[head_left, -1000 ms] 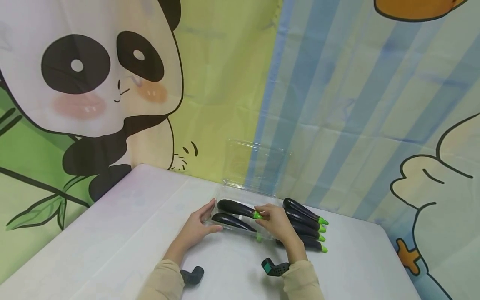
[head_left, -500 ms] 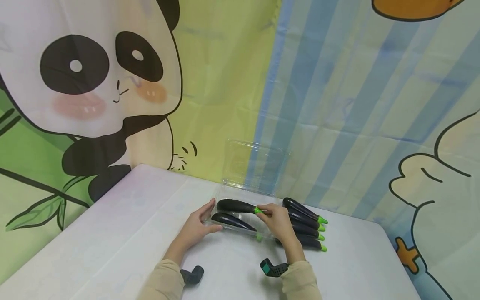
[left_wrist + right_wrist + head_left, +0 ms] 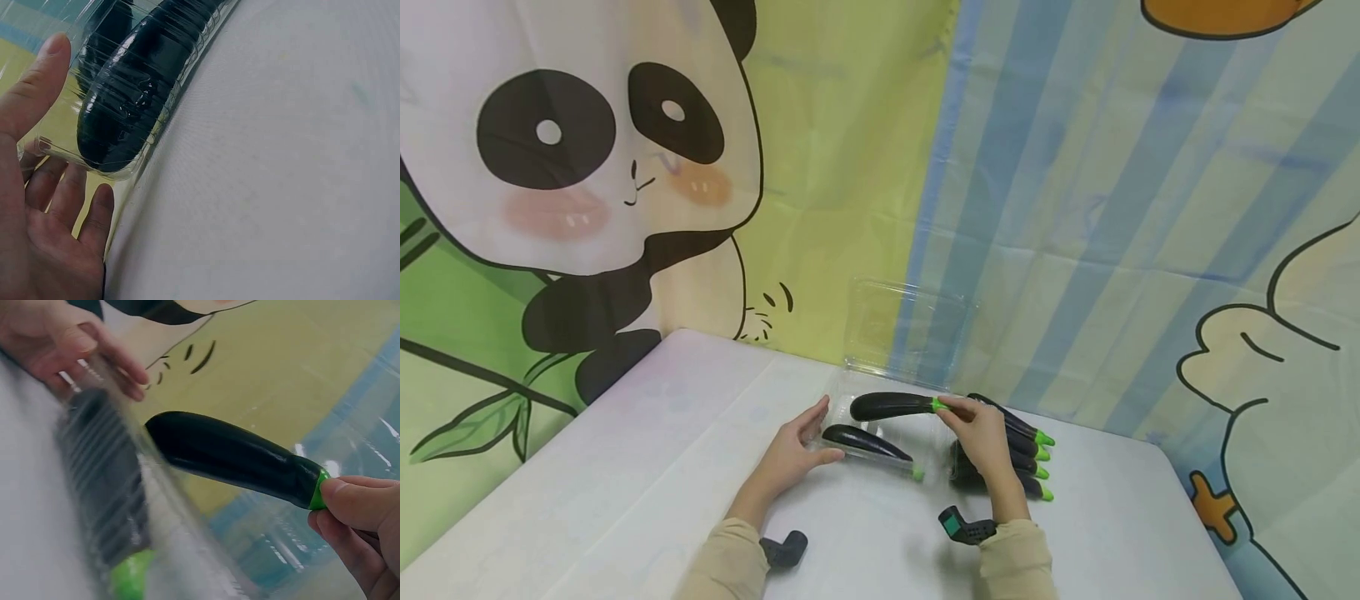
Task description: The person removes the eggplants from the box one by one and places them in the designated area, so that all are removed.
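My right hand (image 3: 983,433) pinches an eggplant (image 3: 891,406) by its green stem end, between thumb and fingers. The dark body points left, raised over a clear plastic clamshell box (image 3: 880,463). In the right wrist view the held eggplant (image 3: 231,453) shows at full length. Another eggplant (image 3: 865,440) lies along the front side of the box, its green end to the right. My left hand (image 3: 786,454) touches the left end of the box. In the left wrist view its thumb (image 3: 34,87) and fingers are spread, fairly straight, against the plastic.
Several more eggplants (image 3: 1018,454) lie side by side right of the box, partly behind my right hand. The clear lid (image 3: 906,329) stands up at the back, near the printed cloth backdrop (image 3: 850,208). White tabletop (image 3: 647,467) extends to the left.
My right hand has lifted the eggplant by its stem end and drawn it rightward and up from the box. The left hand stays on the box's left end.
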Demonstrator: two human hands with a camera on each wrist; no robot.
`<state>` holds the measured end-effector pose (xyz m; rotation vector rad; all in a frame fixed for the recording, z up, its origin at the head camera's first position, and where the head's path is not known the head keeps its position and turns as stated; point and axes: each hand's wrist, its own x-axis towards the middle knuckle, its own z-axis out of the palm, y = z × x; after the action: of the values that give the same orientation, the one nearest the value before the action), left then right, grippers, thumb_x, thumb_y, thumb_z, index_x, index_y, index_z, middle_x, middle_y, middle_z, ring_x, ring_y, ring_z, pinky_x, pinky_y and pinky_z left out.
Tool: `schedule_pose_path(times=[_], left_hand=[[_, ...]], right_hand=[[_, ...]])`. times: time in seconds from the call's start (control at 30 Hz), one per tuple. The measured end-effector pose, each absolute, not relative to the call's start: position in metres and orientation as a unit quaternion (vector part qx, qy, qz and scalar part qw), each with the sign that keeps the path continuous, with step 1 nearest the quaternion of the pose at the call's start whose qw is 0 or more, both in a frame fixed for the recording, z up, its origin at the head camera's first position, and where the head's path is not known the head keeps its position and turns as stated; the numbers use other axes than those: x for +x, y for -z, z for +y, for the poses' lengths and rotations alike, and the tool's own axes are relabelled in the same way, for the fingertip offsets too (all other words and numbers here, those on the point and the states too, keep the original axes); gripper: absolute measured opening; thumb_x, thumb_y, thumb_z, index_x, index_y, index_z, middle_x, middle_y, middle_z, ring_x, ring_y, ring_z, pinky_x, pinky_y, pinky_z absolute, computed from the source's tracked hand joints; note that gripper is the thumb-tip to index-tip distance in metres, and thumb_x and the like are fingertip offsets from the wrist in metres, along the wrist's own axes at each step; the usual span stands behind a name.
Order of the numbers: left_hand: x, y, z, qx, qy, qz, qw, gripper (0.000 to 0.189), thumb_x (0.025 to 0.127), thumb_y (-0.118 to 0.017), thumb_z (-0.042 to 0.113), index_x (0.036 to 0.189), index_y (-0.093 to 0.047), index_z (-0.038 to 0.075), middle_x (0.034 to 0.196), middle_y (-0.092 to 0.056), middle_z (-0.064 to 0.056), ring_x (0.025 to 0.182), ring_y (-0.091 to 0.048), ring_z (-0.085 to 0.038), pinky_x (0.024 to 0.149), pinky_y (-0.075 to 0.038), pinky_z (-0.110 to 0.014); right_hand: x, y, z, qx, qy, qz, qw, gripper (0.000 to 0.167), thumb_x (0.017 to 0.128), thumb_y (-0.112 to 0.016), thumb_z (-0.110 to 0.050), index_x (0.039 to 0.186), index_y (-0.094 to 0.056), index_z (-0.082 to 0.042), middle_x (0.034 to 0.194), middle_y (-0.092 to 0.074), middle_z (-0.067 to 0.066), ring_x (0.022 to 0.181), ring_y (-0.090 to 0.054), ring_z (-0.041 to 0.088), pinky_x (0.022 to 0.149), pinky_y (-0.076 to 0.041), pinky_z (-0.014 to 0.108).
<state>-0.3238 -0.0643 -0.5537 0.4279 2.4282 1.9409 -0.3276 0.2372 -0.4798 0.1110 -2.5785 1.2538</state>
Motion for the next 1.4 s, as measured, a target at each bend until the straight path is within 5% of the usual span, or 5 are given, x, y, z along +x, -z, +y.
schedule_pose_path(times=[0.27,0.5,0.63,0.8,1.4], left_hand=[[-0.323,0.551,-0.064,0.129,-0.611,0.781,0.003,0.098,0.068,-0.084,0.035,0.149,-0.031,0.022,0.153,-0.034,-0.005,0.140,-0.035,-0.023,0.118,-0.023,-0.043],[-0.315,0.539,-0.063,0.128,-0.606,0.785,0.009,0.096,0.071,-0.083,0.028,0.150,-0.029,0.017,0.153,-0.032,-0.008,0.140,-0.033,-0.027,0.118,-0.021,-0.046],[-0.306,0.523,-0.063,0.132,-0.601,0.788,0.016,0.095,0.073,-0.082,0.026,0.150,-0.028,0.011,0.153,-0.032,-0.011,0.140,-0.032,-0.028,0.118,-0.022,-0.046],[-0.303,0.518,-0.063,0.131,-0.602,0.788,0.021,0.094,0.074,-0.081,0.024,0.150,-0.028,0.011,0.153,-0.031,-0.011,0.140,-0.032,-0.026,0.118,-0.022,-0.045],[-0.304,0.522,-0.064,0.133,-0.600,0.788,0.022,0.095,0.073,-0.082,0.028,0.150,-0.028,0.014,0.154,-0.031,-0.010,0.140,-0.032,-0.027,0.117,-0.024,-0.044]], right_hand=[[-0.323,0.464,0.269,0.001,-0.456,-0.876,0.158,0.027,0.086,-0.071,-0.023,0.112,-0.072,-0.018,0.117,-0.067,0.007,0.102,-0.067,0.023,0.079,-0.059,0.031],[-0.312,0.454,0.303,-0.055,-0.477,-0.860,0.175,0.029,0.089,-0.068,-0.027,0.115,-0.070,-0.015,0.115,-0.069,0.009,0.088,-0.062,-0.005,0.073,-0.051,0.009],[-0.306,0.450,0.325,-0.087,-0.481,-0.852,0.189,0.031,0.090,-0.066,-0.028,0.118,-0.068,-0.014,0.112,-0.069,0.004,0.084,-0.057,-0.012,0.072,-0.049,0.008],[-0.298,0.450,0.349,-0.146,-0.468,-0.849,0.198,0.033,0.092,-0.062,-0.032,0.122,-0.066,-0.018,0.107,-0.067,-0.009,0.085,-0.053,-0.013,0.080,-0.047,0.014],[-0.293,0.462,0.370,-0.142,-0.393,-0.877,0.237,0.024,0.093,-0.061,-0.017,0.116,-0.069,-0.015,0.118,-0.067,0.010,0.091,-0.053,-0.005,0.067,-0.043,0.003]])
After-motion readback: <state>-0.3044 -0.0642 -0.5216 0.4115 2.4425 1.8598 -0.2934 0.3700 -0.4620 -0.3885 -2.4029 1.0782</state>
